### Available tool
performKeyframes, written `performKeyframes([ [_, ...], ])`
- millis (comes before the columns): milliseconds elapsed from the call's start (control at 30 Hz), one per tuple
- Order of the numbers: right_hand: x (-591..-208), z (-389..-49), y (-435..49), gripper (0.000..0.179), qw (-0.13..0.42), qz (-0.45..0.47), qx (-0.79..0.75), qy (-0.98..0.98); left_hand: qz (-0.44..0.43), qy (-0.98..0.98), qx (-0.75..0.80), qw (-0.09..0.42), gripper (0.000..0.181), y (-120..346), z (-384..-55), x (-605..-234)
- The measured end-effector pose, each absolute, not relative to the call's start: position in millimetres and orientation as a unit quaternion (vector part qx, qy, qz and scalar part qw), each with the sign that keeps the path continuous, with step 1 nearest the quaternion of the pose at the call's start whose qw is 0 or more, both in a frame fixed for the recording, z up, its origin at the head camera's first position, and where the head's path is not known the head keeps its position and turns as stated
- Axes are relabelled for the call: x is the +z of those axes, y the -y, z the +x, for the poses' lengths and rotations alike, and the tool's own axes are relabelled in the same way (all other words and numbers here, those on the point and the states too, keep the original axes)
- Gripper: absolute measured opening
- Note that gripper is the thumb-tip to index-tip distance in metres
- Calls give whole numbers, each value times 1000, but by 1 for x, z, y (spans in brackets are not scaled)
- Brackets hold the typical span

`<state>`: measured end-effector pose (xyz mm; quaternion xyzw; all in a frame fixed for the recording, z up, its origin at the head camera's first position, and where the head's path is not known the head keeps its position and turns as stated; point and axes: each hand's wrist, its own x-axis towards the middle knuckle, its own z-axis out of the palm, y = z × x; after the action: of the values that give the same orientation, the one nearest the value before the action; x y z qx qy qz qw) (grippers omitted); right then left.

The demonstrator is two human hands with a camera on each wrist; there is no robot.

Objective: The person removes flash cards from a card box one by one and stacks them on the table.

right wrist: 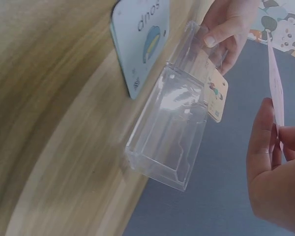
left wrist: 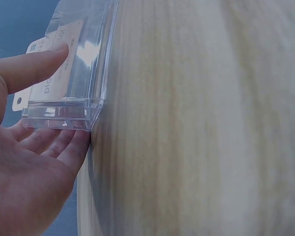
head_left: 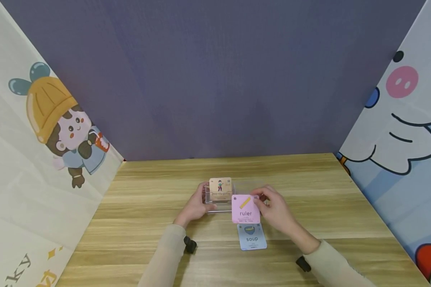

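Note:
A clear plastic box (head_left: 220,207) with two compartments stands on the table. My left hand (head_left: 195,204) grips its left end, the thumb over the front wall and the fingers at the end and back. In the left compartment stands a tan picture card (head_left: 220,188) with a guitar player on it. Between thumb and fingers my right hand (head_left: 277,210) pinches a pink "ruler" flash card (head_left: 245,213), raised in front of the right compartment. The right wrist view shows this pink card (right wrist: 275,86) nearly edge-on. A blue "soup" flash card (head_left: 252,240) lies on the table just below it.
The wood-grain table (head_left: 136,223) ends at a dark blue-grey panel (head_left: 215,79) behind. Printed cartoon sheets line the left side (head_left: 28,167) and the right side (head_left: 388,159). A small black device (head_left: 190,244) sits at each wrist.

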<state>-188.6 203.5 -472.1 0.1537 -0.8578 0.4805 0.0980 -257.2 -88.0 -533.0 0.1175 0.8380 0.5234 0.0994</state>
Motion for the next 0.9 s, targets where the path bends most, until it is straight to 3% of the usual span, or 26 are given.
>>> performKeyframes([
  [367, -484, -188, -204, 24, 94, 151, 489, 854, 115, -839, 522, 102, 95, 88, -255, -529],
  [900, -499, -185, -208, 24, 41, 132, 487, 863, 116, -836, 527, 102, 95, 89, -256, -532],
])
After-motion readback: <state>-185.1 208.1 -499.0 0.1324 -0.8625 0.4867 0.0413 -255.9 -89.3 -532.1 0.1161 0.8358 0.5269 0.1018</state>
